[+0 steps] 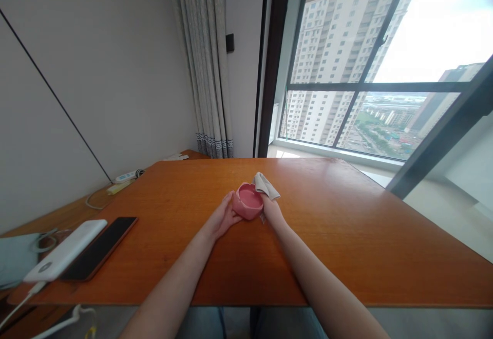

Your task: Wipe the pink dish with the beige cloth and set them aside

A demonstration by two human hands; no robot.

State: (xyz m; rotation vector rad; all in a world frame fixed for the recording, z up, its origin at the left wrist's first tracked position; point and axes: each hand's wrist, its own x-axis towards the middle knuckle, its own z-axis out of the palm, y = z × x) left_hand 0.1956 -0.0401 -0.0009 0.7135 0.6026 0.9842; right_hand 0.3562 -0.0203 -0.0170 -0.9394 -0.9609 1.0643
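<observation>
A small pink bowl-shaped dish [249, 198], perhaps an ashtray, with a notched rim is held tilted toward me above the middle of the wooden table. My left hand [225, 215] is closed around its left side, fingers under and along the wall. On the right side, my right hand [271, 210] grips a light grey cloth [266, 186] and presses it against the dish's rim and outer wall. Part of the cloth sticks up over the back of the hand, and a corner hangs below. The right fingertips are hidden behind the dish and cloth.
A white power bank [67, 249] with a cable plugged in lies beside a black phone [100, 248] at the left of the wooden table [346, 236]. Behind them are a power strip [129, 176] and cables. A curtain [204, 61] and a window stand beyond the table.
</observation>
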